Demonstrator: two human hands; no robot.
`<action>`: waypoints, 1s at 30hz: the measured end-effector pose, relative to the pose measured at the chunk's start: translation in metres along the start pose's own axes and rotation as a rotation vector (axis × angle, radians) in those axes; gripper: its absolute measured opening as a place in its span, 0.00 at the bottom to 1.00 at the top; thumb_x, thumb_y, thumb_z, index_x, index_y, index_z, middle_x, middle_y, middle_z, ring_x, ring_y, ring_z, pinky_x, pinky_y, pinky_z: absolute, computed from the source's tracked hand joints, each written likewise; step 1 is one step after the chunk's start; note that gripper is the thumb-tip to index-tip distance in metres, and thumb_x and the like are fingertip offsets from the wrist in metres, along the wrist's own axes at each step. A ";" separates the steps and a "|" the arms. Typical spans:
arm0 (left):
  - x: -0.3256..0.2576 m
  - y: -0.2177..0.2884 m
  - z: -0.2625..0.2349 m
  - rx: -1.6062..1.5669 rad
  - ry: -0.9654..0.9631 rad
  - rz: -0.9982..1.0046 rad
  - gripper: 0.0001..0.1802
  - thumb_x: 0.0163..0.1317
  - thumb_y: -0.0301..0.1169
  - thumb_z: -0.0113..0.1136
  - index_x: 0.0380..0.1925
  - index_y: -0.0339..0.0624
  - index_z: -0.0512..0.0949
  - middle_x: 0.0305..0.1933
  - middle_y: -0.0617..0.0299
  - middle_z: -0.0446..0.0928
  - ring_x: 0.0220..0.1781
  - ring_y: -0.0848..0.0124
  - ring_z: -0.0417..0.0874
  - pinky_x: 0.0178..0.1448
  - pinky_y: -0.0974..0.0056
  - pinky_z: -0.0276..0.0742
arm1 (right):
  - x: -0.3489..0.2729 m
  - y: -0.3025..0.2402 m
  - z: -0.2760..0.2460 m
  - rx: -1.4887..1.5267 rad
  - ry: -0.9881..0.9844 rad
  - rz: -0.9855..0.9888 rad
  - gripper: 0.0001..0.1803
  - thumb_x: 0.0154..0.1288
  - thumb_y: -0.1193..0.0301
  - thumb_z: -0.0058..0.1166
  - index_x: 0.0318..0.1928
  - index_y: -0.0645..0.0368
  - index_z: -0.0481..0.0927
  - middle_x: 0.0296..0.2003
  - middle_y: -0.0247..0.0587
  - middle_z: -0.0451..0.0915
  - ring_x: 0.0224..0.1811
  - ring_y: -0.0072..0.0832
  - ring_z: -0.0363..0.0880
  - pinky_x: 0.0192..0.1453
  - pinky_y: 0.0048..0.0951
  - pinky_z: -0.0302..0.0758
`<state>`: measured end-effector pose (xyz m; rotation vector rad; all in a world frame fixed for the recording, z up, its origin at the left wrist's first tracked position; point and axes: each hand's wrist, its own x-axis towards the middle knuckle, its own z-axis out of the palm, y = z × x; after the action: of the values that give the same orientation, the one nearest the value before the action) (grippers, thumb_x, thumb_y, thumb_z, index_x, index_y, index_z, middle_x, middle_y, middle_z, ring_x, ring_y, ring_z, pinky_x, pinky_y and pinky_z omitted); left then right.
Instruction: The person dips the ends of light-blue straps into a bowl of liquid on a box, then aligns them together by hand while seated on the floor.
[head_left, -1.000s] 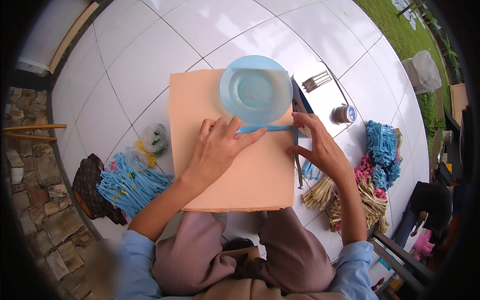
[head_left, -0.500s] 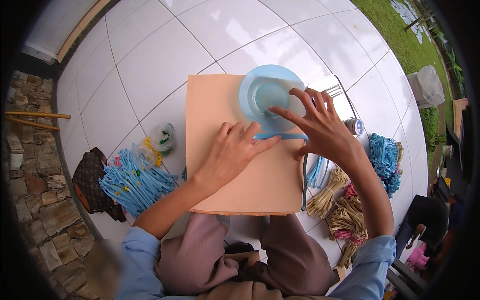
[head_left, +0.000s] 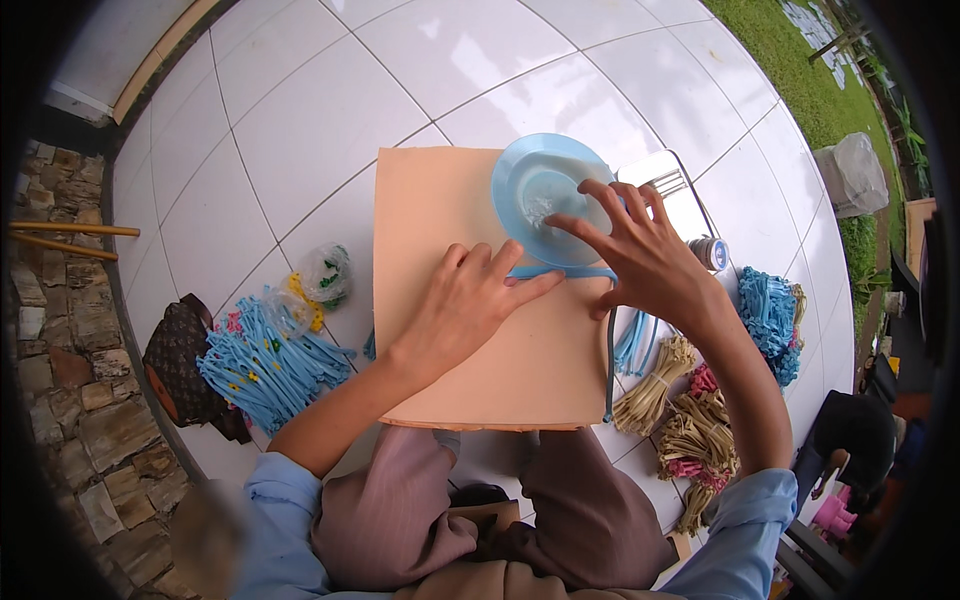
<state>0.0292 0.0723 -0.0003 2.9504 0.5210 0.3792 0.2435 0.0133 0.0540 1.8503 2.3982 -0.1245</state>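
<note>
A light blue plate [head_left: 512, 178] rests on the far right part of a peach-coloured board [head_left: 480, 350], with a clear, wet-looking patch in its middle. My right hand [head_left: 645, 245] reaches over the plate with its fingers spread, and the index fingertip dips to that patch. Its thumb hangs by the right end of a narrow blue strip [head_left: 565, 272], which lies across the board just nearer than the plate. At the strip's left end, my left hand [head_left: 470, 300] holds it between thumb and fingers. Beyond the right hand, the strip seems to bend down over the board's right edge.
Left of the board are a pile of blue cords [head_left: 275, 365], clear plastic bags [head_left: 325, 275] and a brown bag [head_left: 190, 365]. To the right lie a white tray [head_left: 665, 190], a small round tin [head_left: 712, 254], beige bundles [head_left: 655, 385] and a blue bundle [head_left: 770, 330].
The plate has shifted slightly to the right under my right index finger, and the patch in it looks whiter. My left hand has hardly moved on the strip.
</note>
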 end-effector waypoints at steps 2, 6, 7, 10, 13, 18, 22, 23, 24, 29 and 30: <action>0.001 0.000 -0.001 -0.003 -0.019 -0.003 0.26 0.57 0.30 0.50 0.57 0.66 0.70 0.37 0.61 0.65 0.41 0.68 0.72 0.45 0.62 0.65 | 0.001 0.000 -0.001 -0.012 -0.002 -0.004 0.60 0.15 0.53 0.76 0.61 0.37 0.64 0.59 0.42 0.60 0.61 0.44 0.61 0.64 0.51 0.61; 0.001 0.000 -0.002 -0.002 -0.034 -0.005 0.26 0.57 0.30 0.50 0.57 0.67 0.70 0.36 0.61 0.65 0.40 0.68 0.72 0.44 0.63 0.65 | 0.002 0.001 -0.002 0.016 -0.029 -0.020 0.61 0.17 0.54 0.76 0.63 0.35 0.61 0.58 0.41 0.62 0.60 0.43 0.62 0.65 0.50 0.58; 0.002 -0.001 -0.002 -0.012 -0.035 -0.011 0.26 0.57 0.29 0.50 0.57 0.67 0.71 0.36 0.61 0.65 0.40 0.68 0.71 0.44 0.63 0.65 | 0.001 0.001 -0.001 0.038 -0.019 -0.018 0.60 0.18 0.55 0.76 0.63 0.33 0.61 0.57 0.41 0.62 0.59 0.43 0.63 0.67 0.49 0.55; 0.000 0.000 -0.001 -0.081 0.007 -0.031 0.25 0.57 0.28 0.49 0.55 0.66 0.73 0.36 0.62 0.65 0.39 0.68 0.71 0.44 0.63 0.66 | -0.001 0.004 0.000 0.068 0.062 -0.055 0.52 0.27 0.56 0.74 0.61 0.35 0.66 0.56 0.41 0.64 0.58 0.41 0.64 0.67 0.45 0.58; -0.001 0.001 0.001 -0.098 0.044 -0.065 0.23 0.57 0.27 0.50 0.52 0.65 0.76 0.36 0.62 0.65 0.38 0.67 0.70 0.43 0.64 0.67 | -0.004 0.004 0.003 0.196 0.157 -0.065 0.34 0.43 0.58 0.68 0.55 0.40 0.73 0.51 0.42 0.69 0.56 0.39 0.68 0.62 0.44 0.64; 0.000 0.003 -0.002 -0.124 0.058 -0.072 0.22 0.55 0.25 0.51 0.49 0.64 0.78 0.36 0.63 0.65 0.37 0.67 0.70 0.43 0.63 0.68 | -0.002 0.003 0.010 0.192 0.237 -0.053 0.25 0.50 0.64 0.63 0.52 0.42 0.76 0.48 0.40 0.69 0.51 0.37 0.70 0.59 0.42 0.66; 0.000 0.002 -0.002 -0.124 0.048 -0.076 0.22 0.55 0.25 0.52 0.48 0.64 0.78 0.36 0.63 0.66 0.37 0.68 0.70 0.43 0.64 0.68 | 0.001 -0.001 0.005 0.302 0.288 0.027 0.22 0.49 0.70 0.63 0.48 0.46 0.76 0.47 0.38 0.70 0.46 0.35 0.73 0.54 0.42 0.69; 0.001 0.003 -0.002 -0.125 0.048 -0.075 0.22 0.55 0.25 0.52 0.48 0.64 0.78 0.36 0.63 0.66 0.37 0.68 0.70 0.43 0.64 0.68 | 0.002 -0.002 0.004 0.301 0.287 0.029 0.22 0.49 0.70 0.63 0.48 0.46 0.76 0.47 0.38 0.70 0.46 0.35 0.73 0.54 0.42 0.69; 0.002 0.003 -0.002 -0.126 0.043 -0.075 0.23 0.55 0.25 0.52 0.49 0.65 0.77 0.36 0.63 0.66 0.37 0.68 0.70 0.43 0.64 0.68 | 0.003 -0.003 0.003 0.363 0.325 0.058 0.21 0.49 0.71 0.63 0.47 0.47 0.75 0.47 0.38 0.69 0.46 0.35 0.73 0.51 0.40 0.70; 0.000 0.001 -0.001 -0.108 0.027 -0.075 0.26 0.55 0.24 0.50 0.52 0.67 0.76 0.36 0.63 0.66 0.37 0.68 0.70 0.43 0.64 0.68 | -0.003 -0.002 0.007 0.416 0.476 0.168 0.21 0.48 0.73 0.63 0.45 0.49 0.76 0.48 0.38 0.69 0.44 0.35 0.73 0.45 0.36 0.74; 0.000 0.001 -0.001 -0.101 0.027 -0.074 0.26 0.55 0.24 0.50 0.52 0.67 0.75 0.36 0.63 0.66 0.37 0.68 0.70 0.43 0.64 0.68 | -0.007 -0.001 0.010 0.422 0.457 0.209 0.21 0.47 0.71 0.64 0.45 0.49 0.76 0.49 0.38 0.68 0.47 0.37 0.72 0.47 0.38 0.73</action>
<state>0.0288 0.0717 0.0010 2.8235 0.5945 0.4245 0.2449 0.0047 0.0453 2.5506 2.5887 -0.2260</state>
